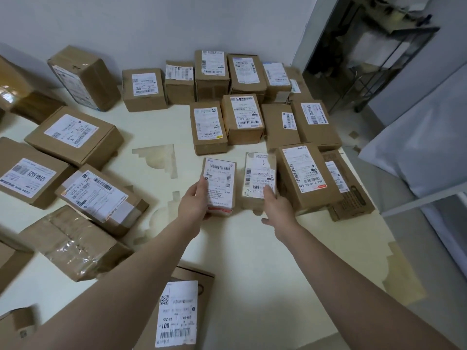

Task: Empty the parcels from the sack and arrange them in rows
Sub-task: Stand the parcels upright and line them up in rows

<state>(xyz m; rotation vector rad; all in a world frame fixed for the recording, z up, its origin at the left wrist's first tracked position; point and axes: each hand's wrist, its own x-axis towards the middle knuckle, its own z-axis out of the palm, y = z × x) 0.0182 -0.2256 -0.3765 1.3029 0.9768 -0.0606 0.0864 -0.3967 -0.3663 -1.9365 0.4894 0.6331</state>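
matt brown cardboard parcels (73, 133) (white paper labels), glossy tape (73, 248)

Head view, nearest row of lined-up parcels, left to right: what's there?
small parcel gripped by left hand → parcel marked 1 touched by right hand → tall box → flat box

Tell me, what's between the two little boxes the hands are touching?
Nothing: in the head view, only a narrow strip of bare table separates the left little box from the right little box.
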